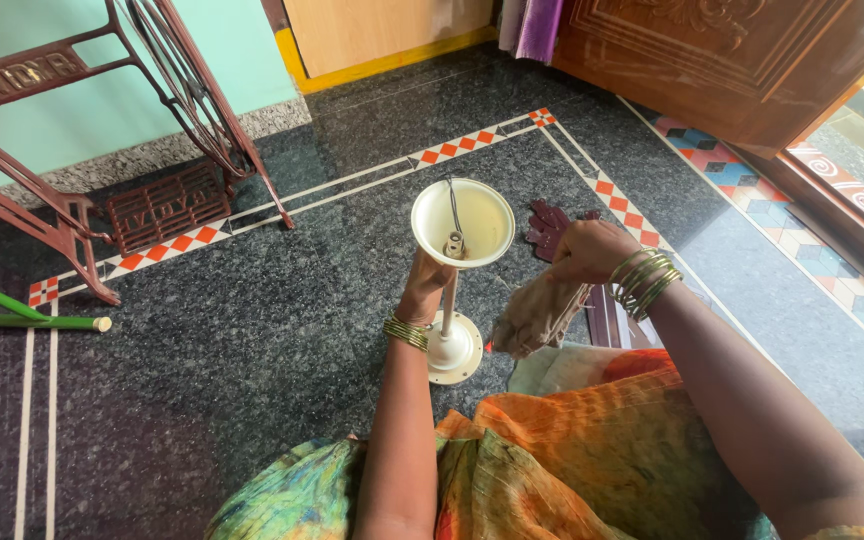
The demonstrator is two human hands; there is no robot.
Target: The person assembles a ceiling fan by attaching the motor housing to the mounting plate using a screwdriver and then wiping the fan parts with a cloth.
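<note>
Gripping one white lamp stand (449, 300) in our left hand (424, 285), we clutch one brown cloth (535, 318) in our right hand (584, 252).

Cream lamp stand (449, 300) — brown cloth (537, 318) — speckled grey floor (252, 330).

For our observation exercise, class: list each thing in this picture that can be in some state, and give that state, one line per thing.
White stand lamp: upright on the floor, bowl facing up.
Left hand: gripping the lamp's stem under the bowl.
Right hand: closed on a brown cloth.
Brown cloth: crumpled, hanging from the right hand.
Wooden door: open.
Green stick: lying flat on the floor.
</note>
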